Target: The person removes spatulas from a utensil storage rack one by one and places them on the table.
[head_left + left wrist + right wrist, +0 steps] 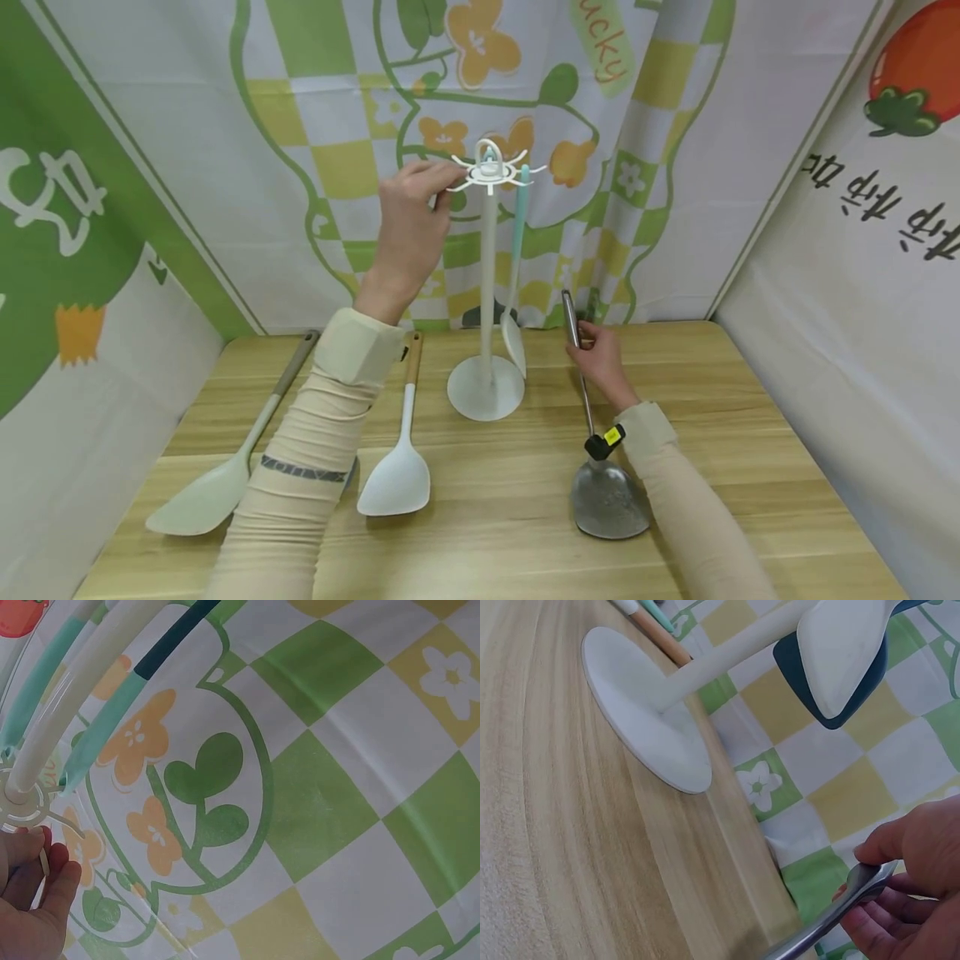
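Note:
With thumb and fingers, my left hand (412, 225) pinches one arm of the white hook ring (22, 814) atop a utensil stand (487, 275). My right hand (600, 358) grips the steel handle of a metal spatula (611, 500) near its upper end. In the head view, that spatula's broad grey blade lies low over the table, right of the stand. From the ring hang a white-headed utensil (840, 660) with a mint handle (521, 225), and behind it a dark teal one (786, 664), mostly hidden in the head view.
A pale green spatula (202, 500) and a white spatula (397, 483) with a wooden handle lie left on the wooden table (487, 542). My left sleeve (300, 475) covers most of another utensil between them. A patterned curtain (330, 125) hangs behind the stand.

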